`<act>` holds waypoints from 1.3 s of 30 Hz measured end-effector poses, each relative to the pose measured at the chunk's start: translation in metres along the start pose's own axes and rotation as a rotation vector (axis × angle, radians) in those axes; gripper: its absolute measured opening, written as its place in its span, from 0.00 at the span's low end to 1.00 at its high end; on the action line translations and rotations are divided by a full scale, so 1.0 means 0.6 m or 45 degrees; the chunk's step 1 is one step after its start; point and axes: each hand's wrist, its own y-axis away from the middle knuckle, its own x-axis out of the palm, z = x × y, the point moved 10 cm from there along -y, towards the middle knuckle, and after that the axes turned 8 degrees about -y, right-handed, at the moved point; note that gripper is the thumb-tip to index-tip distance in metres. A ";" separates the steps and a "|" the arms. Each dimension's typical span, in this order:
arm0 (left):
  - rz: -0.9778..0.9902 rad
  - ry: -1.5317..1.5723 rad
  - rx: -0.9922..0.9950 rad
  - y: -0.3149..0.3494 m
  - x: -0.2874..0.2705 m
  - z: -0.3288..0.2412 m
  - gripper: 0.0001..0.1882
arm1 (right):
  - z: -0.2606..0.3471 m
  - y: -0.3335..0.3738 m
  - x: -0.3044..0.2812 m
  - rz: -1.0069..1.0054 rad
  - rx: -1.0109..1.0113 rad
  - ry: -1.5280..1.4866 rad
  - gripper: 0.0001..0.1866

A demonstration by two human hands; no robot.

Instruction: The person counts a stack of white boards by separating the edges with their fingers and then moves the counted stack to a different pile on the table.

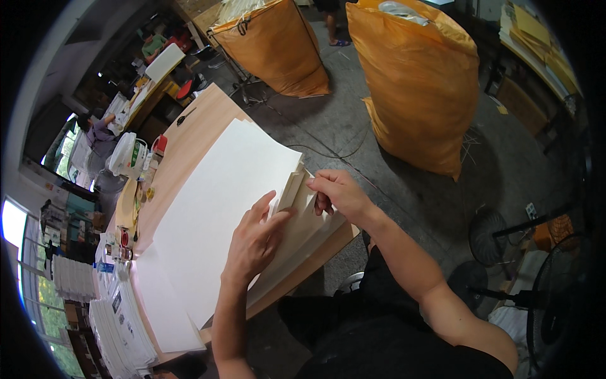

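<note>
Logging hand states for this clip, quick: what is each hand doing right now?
Left hand: open, resting flat on the paper stack.
Right hand: grip pinched shut on the stack's sheet edges.

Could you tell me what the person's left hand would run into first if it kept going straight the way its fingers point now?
Probably the right hand. The left hand lies on the paper stack, fingers aimed up and right at the lifted sheet corner that the right hand pinches; depth is hard to judge.
</note>
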 end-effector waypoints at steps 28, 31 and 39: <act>-0.021 -0.058 0.006 -0.003 -0.008 -0.005 0.24 | -0.012 -0.003 0.003 -0.007 0.047 -0.151 0.18; -0.054 -0.021 0.024 -0.005 -0.016 -0.020 0.28 | -0.020 -0.006 0.006 0.009 0.084 -0.299 0.18; -0.031 0.068 -0.029 -0.007 -0.006 -0.005 0.30 | -0.018 0.002 0.001 0.030 0.060 -0.256 0.18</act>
